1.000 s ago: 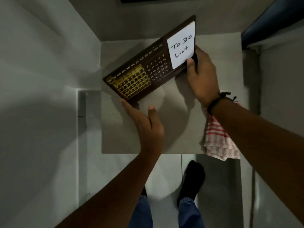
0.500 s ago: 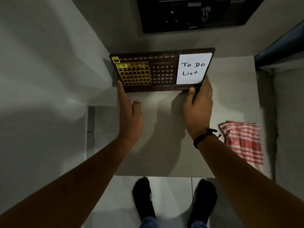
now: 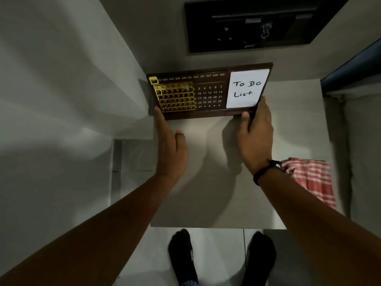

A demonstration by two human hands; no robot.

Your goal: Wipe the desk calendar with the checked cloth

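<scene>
The desk calendar (image 3: 210, 93) is a dark brown board with a gold date frame on its left and a white "To Do List" note (image 3: 247, 88) on its right. It stands at the back of the small grey table (image 3: 216, 193), face towards me. My left hand (image 3: 171, 145) has its fingertips on the lower left corner, thumb held apart. My right hand (image 3: 255, 137) grips the lower right corner, thumb on the front edge. The red and white checked cloth (image 3: 311, 178) lies at the table's right edge, partly hanging over, apart from both hands.
A black panel (image 3: 247, 23) is set in the wall just behind the calendar. White walls stand close on the left, and a blue-edged surface (image 3: 350, 65) is at the right. My feet in black socks (image 3: 181, 254) stand on the tiled floor below the table's front edge.
The calendar went from tilted and lifted over the table to level and upright at the back. Both hands moved with it, and my view has shifted forward.
</scene>
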